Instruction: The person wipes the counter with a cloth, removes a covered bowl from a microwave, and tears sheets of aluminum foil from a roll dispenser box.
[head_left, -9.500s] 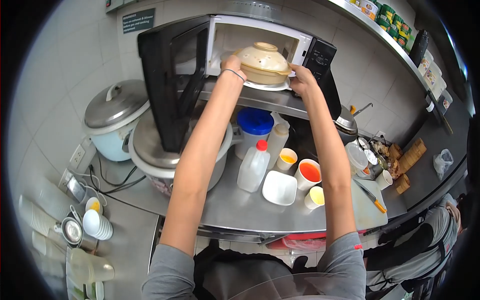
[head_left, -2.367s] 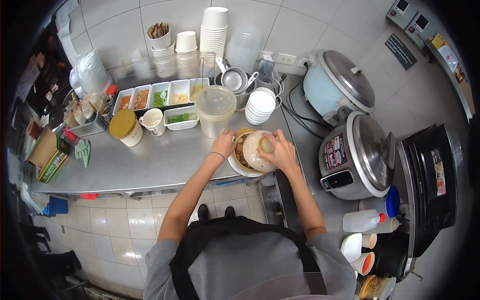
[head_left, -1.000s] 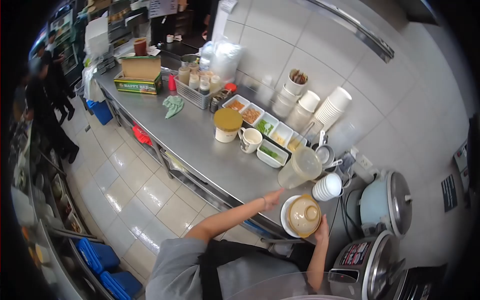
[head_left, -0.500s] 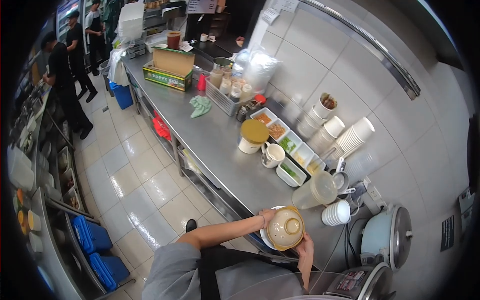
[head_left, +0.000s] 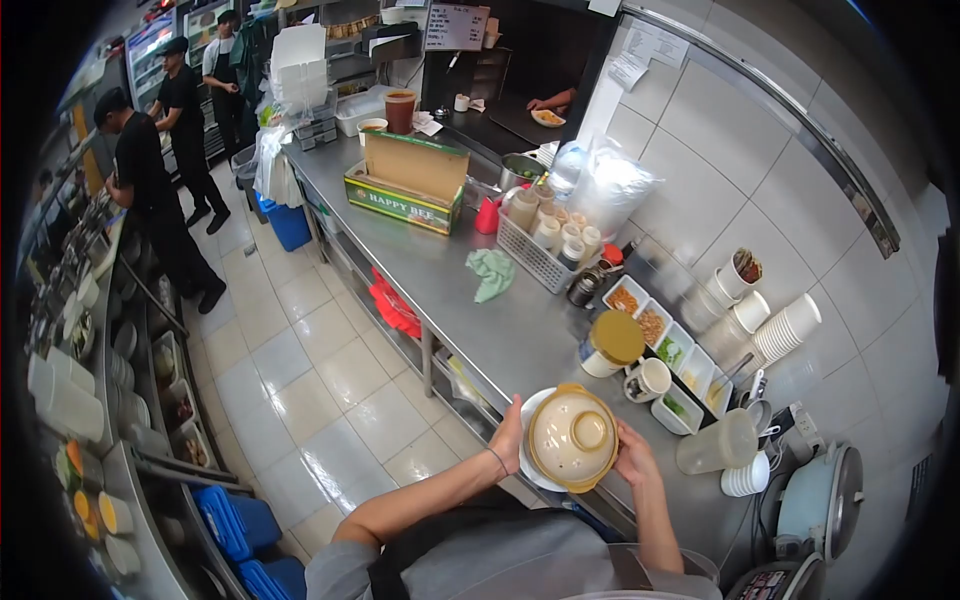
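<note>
A cream and tan lidded clay pot (head_left: 573, 440) sits on a white plate (head_left: 530, 462) in front of my body, at the counter's front edge. My left hand (head_left: 508, 437) grips the plate's left edge, thumb up and the other fingers hidden underneath. My right hand (head_left: 634, 453) closes around the pot's right side; its fingertips are partly hidden. Just beyond the pot stand a tub with a gold lid (head_left: 612, 343) and a white mug (head_left: 648, 381).
White trays of toppings (head_left: 672, 352) line the wall beside stacked cups (head_left: 786, 330). A translucent pitcher (head_left: 718, 443) and rice cookers (head_left: 822, 498) stand right. Farther along are a squeeze-bottle basket (head_left: 545, 250), green cloth (head_left: 491, 274) and cardboard box (head_left: 405, 180). Co-workers (head_left: 150, 190) stand far left.
My view has turned left, so the counter items appear farther right. The pot and plate have moved away from the white cups and pitcher. My left hand has shifted onto the plate's edge.
</note>
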